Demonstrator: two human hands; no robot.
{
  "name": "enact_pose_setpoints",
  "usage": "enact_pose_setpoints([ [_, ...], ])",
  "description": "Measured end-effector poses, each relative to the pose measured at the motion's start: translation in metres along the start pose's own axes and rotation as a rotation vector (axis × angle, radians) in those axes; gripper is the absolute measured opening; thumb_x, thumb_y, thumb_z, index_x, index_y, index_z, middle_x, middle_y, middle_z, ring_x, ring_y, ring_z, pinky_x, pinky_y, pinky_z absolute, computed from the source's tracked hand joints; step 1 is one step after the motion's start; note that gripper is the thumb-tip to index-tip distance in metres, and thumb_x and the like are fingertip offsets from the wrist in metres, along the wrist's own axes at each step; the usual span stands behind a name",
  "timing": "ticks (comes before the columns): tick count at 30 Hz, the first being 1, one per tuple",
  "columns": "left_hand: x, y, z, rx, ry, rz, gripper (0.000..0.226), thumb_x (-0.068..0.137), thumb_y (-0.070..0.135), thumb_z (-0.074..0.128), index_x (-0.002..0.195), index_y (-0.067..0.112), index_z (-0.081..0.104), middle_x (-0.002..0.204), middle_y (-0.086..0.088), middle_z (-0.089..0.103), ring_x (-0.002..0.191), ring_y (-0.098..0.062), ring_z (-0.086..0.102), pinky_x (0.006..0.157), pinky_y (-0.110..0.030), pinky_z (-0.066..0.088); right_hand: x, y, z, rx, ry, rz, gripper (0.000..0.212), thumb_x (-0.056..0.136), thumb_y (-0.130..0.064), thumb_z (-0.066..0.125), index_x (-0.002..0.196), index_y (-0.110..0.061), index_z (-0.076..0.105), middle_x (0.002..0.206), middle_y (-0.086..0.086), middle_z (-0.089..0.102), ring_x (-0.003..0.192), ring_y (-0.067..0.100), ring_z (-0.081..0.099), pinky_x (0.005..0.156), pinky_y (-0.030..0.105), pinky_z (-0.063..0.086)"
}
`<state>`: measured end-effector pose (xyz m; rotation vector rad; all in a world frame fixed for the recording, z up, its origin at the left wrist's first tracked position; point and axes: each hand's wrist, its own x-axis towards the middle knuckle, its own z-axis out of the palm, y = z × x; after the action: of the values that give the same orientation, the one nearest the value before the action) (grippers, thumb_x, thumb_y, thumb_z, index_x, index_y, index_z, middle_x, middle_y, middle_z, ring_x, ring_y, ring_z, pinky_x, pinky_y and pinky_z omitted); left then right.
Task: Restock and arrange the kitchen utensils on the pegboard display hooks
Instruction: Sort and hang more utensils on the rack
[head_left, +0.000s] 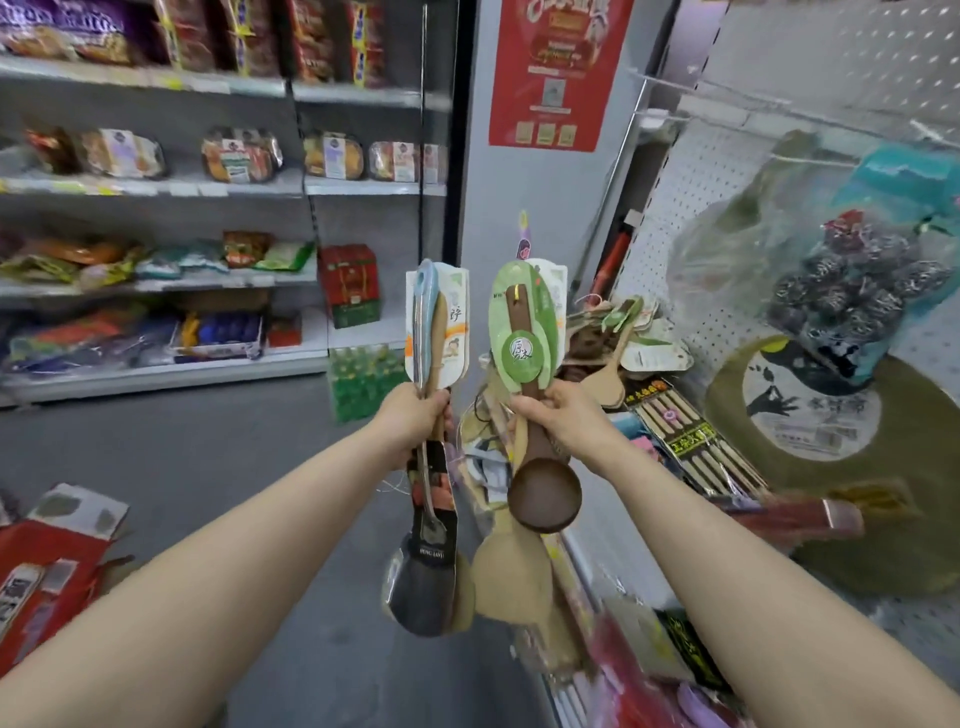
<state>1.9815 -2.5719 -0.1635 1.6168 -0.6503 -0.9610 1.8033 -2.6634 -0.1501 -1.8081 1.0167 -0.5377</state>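
My left hand (413, 418) grips a bundle of packaged utensils (435, 332) by their handles: white cards with a pale blue and a wooden handle stand above the fist, and a dark ladle (423, 592) hangs below it. My right hand (558, 415) grips a second bundle with green label cards (522, 332) on top; a dark brown wooden ladle (543, 499) and a light wooden spoon (511, 577) hang under it. The white pegboard (685, 208) with bare hooks (660, 85) stands to the right.
More wooden spoons (615, 358) and chopstick packs (696, 441) hang low on the pegboard. Bagged steel scourers (852, 280) and a round olive mat (841, 467) hang further right. Food shelves (156, 187) fill the left. A red carton (47, 561) lies on the grey floor.
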Motion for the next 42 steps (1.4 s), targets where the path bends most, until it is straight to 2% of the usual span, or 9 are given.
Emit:
enact_pose_setpoints([
  [5,0.079,0.029,-0.046,0.024,-0.029,0.008,0.022,0.101,0.012,0.046,0.08,0.011,0.049,0.071,-0.005,0.058,0.061,-0.014,0.056,0.06,-0.025,0.05,0.074,-0.028,0.035,-0.103,0.029,-0.011,0.025,0.09,-0.037,0.068,0.096,-0.013,0.065,0.089,0.008,0.075,0.081,0.016,0.07,0.075,0.034,0.051],
  [11,0.168,0.052,-0.087,0.06,-0.038,0.007,0.012,0.1,0.016,0.049,0.091,0.01,0.053,0.078,-0.005,0.062,0.071,-0.015,0.06,0.071,-0.028,0.054,0.151,-0.05,0.059,-0.139,0.083,0.011,0.028,0.094,-0.035,0.064,0.08,-0.012,0.07,0.057,-0.013,0.064,0.054,-0.004,0.055,0.058,0.014,0.039],
  [15,0.219,0.064,-0.09,0.067,-0.096,0.003,0.01,0.101,0.017,0.048,0.103,0.008,0.052,0.078,-0.003,0.061,0.068,-0.013,0.059,0.059,-0.022,0.051,0.203,-0.052,0.059,-0.072,0.077,0.031,0.017,0.094,-0.033,0.064,0.09,-0.016,0.064,0.07,-0.009,0.073,0.062,-0.001,0.062,0.068,0.025,0.046],
  [20,0.292,0.081,-0.073,0.083,-0.127,-0.009,0.02,0.1,0.018,0.05,0.114,0.004,0.052,0.08,-0.004,0.063,0.068,-0.014,0.062,0.057,-0.022,0.052,0.267,-0.05,0.045,-0.094,0.079,0.025,0.011,0.097,-0.026,0.06,0.095,-0.015,0.058,0.06,-0.015,0.063,0.048,-0.017,0.053,0.052,0.003,0.036],
  [25,0.365,0.108,-0.036,0.114,-0.218,0.011,0.018,0.1,0.015,0.049,0.111,0.001,0.052,0.078,-0.006,0.059,0.065,-0.014,0.059,0.047,-0.014,0.05,0.342,-0.033,0.017,-0.097,0.162,0.047,0.013,0.096,-0.024,0.061,0.096,-0.011,0.06,0.051,-0.019,0.062,0.049,-0.012,0.056,0.051,0.006,0.037],
  [32,0.447,0.138,0.016,0.197,-0.34,0.066,0.012,0.1,0.012,0.047,0.1,0.003,0.054,0.076,-0.006,0.058,0.069,-0.017,0.057,0.065,-0.022,0.053,0.421,-0.02,-0.036,-0.097,0.252,0.116,0.026,0.093,-0.034,0.062,0.098,-0.009,0.065,0.077,-0.002,0.076,0.08,0.017,0.072,0.091,0.044,0.053],
  [35,0.474,0.139,0.033,0.205,-0.406,0.033,0.013,0.1,0.013,0.047,0.103,0.003,0.055,0.076,-0.006,0.057,0.069,-0.016,0.058,0.066,-0.023,0.052,0.44,-0.012,-0.048,-0.097,0.316,0.177,0.026,0.094,-0.034,0.063,0.097,-0.008,0.065,0.077,0.0,0.075,0.076,0.011,0.071,0.088,0.036,0.055],
  [38,0.505,0.142,0.054,0.229,-0.477,0.002,0.022,0.1,0.014,0.047,0.115,-0.001,0.054,0.074,-0.004,0.058,0.066,-0.013,0.058,0.054,-0.014,0.051,0.457,-0.005,-0.061,-0.128,0.376,0.228,0.016,0.096,-0.03,0.061,0.088,-0.016,0.06,0.07,-0.01,0.065,0.064,-0.004,0.062,0.063,0.011,0.046],
  [42,0.539,0.143,0.078,0.252,-0.559,0.025,0.012,0.1,0.012,0.047,0.105,0.003,0.055,0.071,-0.004,0.057,0.06,-0.011,0.054,0.042,-0.011,0.044,0.475,0.008,-0.07,-0.14,0.481,0.29,0.024,0.093,-0.039,0.063,0.102,-0.017,0.062,0.097,0.002,0.071,0.093,0.021,0.066,0.087,0.037,0.052],
])
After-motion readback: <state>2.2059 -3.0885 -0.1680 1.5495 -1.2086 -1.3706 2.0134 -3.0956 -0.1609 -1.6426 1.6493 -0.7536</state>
